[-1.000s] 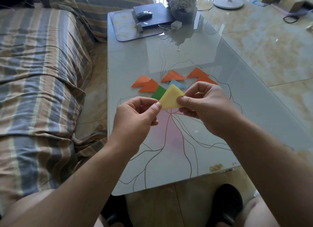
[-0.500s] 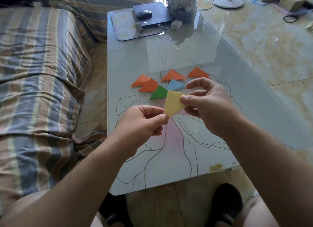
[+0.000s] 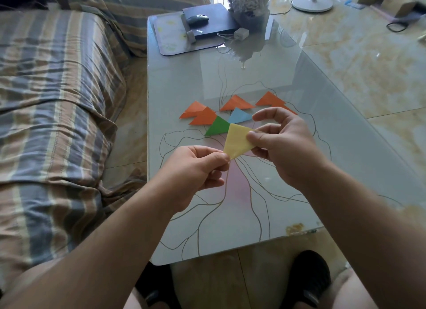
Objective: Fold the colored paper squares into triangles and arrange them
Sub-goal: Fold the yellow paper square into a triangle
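Both hands hold the yellow triangle up above the table: the left hand pinches its bottom tip, the right hand its right corner. Behind it lie the green, blue and orange triangles; the right hand covers part of one orange. Far back sit a mouse and laptop.

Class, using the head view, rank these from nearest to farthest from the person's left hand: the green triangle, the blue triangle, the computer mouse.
From the left hand:
1. green triangle, just beyond the hand on the table.
2. blue triangle, a little farther, to the right.
3. computer mouse, at the table's far end.
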A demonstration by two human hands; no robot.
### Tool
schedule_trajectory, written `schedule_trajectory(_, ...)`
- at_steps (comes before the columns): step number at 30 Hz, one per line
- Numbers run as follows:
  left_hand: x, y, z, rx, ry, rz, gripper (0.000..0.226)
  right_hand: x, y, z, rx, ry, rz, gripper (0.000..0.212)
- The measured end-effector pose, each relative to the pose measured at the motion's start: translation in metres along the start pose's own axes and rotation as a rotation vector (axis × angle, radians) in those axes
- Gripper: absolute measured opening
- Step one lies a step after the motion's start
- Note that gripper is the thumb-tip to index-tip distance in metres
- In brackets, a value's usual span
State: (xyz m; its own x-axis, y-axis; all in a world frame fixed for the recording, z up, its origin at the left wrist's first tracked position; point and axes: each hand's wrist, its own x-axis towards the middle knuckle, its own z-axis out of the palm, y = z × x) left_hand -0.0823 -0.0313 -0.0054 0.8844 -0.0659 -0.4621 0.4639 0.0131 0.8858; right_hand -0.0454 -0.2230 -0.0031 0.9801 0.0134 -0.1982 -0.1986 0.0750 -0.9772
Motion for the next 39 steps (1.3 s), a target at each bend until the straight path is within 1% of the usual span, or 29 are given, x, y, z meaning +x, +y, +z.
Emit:
schedule_trajectory(4,0.000,0.000,-0.002,0.021,-0.001,0.015,0.008,-0.001,0.000,0.000,-0.016,-0.003,-0.002,0.030)
schedule_trajectory(6,0.000,0.000,-0.003,0.005,0.006,0.027,0.008,-0.001,0.000,0.001,0.013,0.015,0.011,0.034)
schedule_trajectory(8,0.002,-0.001,-0.002,-0.046,0.022,0.045,0.008,-0.001,0.000,0.001,0.161,0.023,0.090,0.040)
schedule_trajectory(10,0.003,-0.001,-0.001,-0.114,0.044,0.058,0.008,-0.002,-0.001,0.001,0.279,-0.008,0.204,0.037)
schedule_trajectory(11,0.004,-0.001,0.000,-0.145,0.051,0.065,0.007,-0.004,-0.001,0.003,0.258,-0.053,0.249,0.032)
schedule_trajectory(14,0.004,-0.003,0.001,-0.173,0.060,0.095,0.005,-0.012,0.008,0.012,0.024,-0.235,0.299,0.011)
schedule_trajectory(16,0.004,-0.005,0.000,-0.130,0.072,0.122,0.010,-0.016,0.014,0.018,-0.052,-0.276,0.295,0.013)
schedule_trajectory(18,0.005,-0.007,-0.002,-0.055,0.090,0.152,0.013,-0.017,0.015,0.020,-0.062,-0.259,0.275,0.016)
schedule_trajectory(20,0.004,-0.008,-0.003,0.012,0.090,0.172,0.012,-0.016,0.015,0.021,-0.076,-0.228,0.260,0.016)
schedule_trajectory(23,0.004,-0.010,-0.001,0.068,0.085,0.169,0.008,-0.016,0.019,0.024,-0.118,-0.171,0.230,0.011)
schedule_trajectory(28,0.003,-0.012,0.000,0.235,0.067,0.209,0.019,-0.017,0.018,0.025,-0.130,-0.106,0.203,0.010)
schedule_trajectory(33,0.001,-0.010,0.000,0.300,0.123,0.311,0.017,-0.012,0.014,0.022,-0.100,-0.039,0.190,0.010)
schedule_trajectory(36,0.000,-0.010,-0.001,0.328,0.152,0.355,0.018,-0.011,0.011,0.021,-0.100,-0.061,0.197,0.012)
schedule_trajectory(39,-0.001,-0.010,-0.002,0.332,0.166,0.373,0.019,-0.008,0.006,0.015,-0.084,-0.045,0.182,0.011)
